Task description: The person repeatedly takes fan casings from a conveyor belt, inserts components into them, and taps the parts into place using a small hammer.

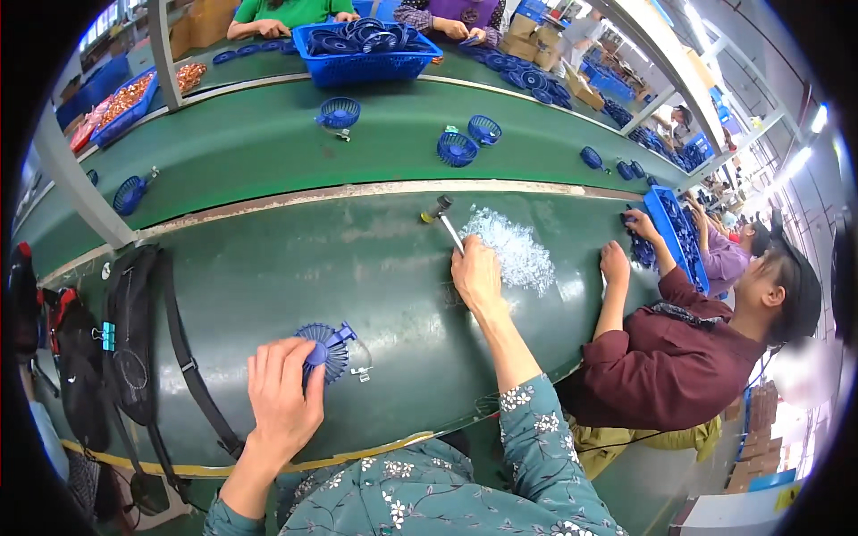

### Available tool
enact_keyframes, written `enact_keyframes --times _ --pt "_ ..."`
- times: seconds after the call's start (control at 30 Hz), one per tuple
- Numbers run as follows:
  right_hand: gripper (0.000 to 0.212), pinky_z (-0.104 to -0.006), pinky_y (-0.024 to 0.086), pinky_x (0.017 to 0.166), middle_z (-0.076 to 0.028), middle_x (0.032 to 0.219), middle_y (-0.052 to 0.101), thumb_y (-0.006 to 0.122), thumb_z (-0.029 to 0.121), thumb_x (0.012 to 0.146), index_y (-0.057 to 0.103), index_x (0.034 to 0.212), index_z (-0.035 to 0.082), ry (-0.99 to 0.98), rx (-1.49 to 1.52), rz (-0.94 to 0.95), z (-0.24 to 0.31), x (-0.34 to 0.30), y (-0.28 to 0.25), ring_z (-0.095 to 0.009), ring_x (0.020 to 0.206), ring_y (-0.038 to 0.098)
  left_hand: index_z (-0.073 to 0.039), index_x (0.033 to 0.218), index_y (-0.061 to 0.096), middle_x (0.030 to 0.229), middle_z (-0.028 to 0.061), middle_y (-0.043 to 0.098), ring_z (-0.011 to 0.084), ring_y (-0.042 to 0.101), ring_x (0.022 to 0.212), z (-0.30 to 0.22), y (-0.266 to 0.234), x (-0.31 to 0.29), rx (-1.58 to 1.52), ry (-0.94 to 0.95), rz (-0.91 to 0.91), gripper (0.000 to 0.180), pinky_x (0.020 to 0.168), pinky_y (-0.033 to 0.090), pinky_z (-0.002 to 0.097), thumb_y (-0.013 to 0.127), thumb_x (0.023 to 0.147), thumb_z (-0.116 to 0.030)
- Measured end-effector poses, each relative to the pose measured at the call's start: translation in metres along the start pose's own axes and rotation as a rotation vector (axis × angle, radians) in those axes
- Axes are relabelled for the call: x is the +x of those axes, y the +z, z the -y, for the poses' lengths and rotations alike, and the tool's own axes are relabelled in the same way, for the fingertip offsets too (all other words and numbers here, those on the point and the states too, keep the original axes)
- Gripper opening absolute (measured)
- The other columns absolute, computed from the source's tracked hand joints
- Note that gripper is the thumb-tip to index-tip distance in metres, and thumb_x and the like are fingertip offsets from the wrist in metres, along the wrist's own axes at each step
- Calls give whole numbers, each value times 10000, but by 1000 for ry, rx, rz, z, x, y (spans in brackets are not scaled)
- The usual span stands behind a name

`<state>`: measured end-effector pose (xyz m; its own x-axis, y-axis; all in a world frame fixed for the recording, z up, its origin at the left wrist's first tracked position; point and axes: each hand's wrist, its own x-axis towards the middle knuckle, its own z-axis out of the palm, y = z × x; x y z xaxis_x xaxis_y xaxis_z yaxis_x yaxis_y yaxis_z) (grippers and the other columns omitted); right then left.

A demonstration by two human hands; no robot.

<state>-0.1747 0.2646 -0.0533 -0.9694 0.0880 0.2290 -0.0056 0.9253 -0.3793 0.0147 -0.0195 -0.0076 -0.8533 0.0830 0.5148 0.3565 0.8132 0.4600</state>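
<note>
A small mallet (451, 234) with a white handle and a dark and yellow head is gripped in my right hand (478, 279). Its head hangs over the green worktop (259, 268), beside a heap of small clear plastic pieces (511, 250). Closer to me, my left hand (284, 389) has its fingers and thumb closed at the round hub of a blue ribbed fan part (336, 355). From that part a thin wire leads to a small metal piece (361, 373) lying on the worktop. My left fingertips are partly hidden.
A black bag (134, 339) with straps lies at the left. Beyond the ledge, a green conveyor belt (241, 147) carries several blue fan parts (458, 149). A heaped blue basket (366, 68) stands at the far side. At the right, a co-worker (679, 348) sits by a blue bin (666, 223).
</note>
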Motion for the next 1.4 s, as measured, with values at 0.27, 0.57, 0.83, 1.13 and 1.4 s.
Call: enact_keyframes --times 0.27,0.57,0.83,1.13,1.4 --pt "179 -290 425 433 -103 766 694 666 100 853 647 963 -40 169 762 261 46 -40 -39 -109 487 546 37 1246 490 1250 197 511 360 504 1092 0 21 12 207 -92 231 818 863 402 463 832 646 -401" --pt "163 -183 247 299 -73 826 636 614 67 938 625 1041 -59 512 1553 887 70 -88 -40 -3 369 329 -19 1277 488 1244 168 529 368 521 1100 7 10 7 -191 -151 200 803 943 448 449 887 625 -264" --pt "212 -183 246 302 -46 780 607 617 126 956 627 1048 -65 561 1723 1048 76 -105 -27 -3 356 328 -29 1294 488 1284 171 529 352 520 1160 6 3 5 -372 -29 200 862 982 441 436 918 585 -265" --pt "235 -200 228 299 52 478 400 591 183 977 633 1020 -44 511 1728 1066 86 -112 -29 -16 320 272 -16 1299 486 1294 161 515 352 498 1187 5 1 6 -434 -62 232 823 1005 435 444 887 644 -312" --pt "231 -199 236 316 40 532 454 605 165 966 645 1069 -39 404 1754 1008 81 -118 -30 -17 345 295 -13 1300 496 1288 154 521 335 494 1204 7 3 5 -522 -99 251 794 1021 425 431 879 670 -309"
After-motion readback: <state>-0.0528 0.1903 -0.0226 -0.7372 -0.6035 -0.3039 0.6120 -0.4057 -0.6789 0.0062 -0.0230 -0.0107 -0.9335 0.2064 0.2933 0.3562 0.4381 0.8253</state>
